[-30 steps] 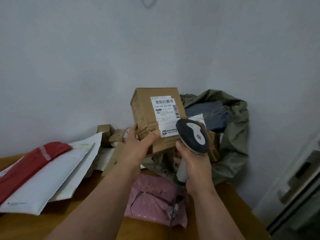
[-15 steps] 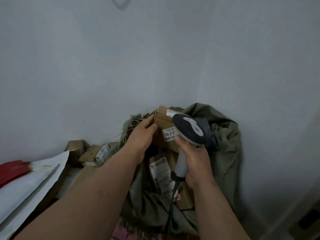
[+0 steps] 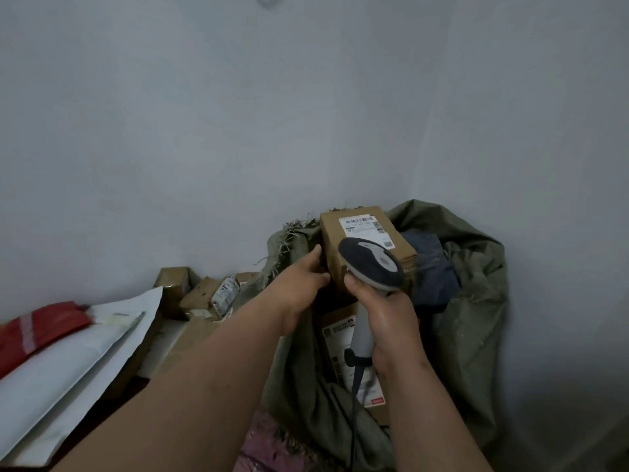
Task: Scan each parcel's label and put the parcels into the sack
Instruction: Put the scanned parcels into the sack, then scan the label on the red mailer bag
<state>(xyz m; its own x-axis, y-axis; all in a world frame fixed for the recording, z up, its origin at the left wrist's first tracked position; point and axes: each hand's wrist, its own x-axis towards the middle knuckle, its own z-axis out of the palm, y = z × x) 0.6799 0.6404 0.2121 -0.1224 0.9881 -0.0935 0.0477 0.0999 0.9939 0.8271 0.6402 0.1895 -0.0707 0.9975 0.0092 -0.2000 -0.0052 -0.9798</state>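
A brown cardboard parcel with a white barcode label on top sits in the mouth of the olive-green sack, on top of other parcels. My left hand grips its left side. In my right hand is a grey and white corded scanner, held by the handle just in front of the parcel. Lower in the sack a second labelled box shows, with a dark blue package to the right.
On the wooden table to the left lie white mailers, a red mailer and small brown boxes. A pink bag lies below the sack. Grey walls meet behind the sack.
The parcel went from held up before the scanner to the sack's mouth, my left hand travelling with it. The view swung right toward the sack.
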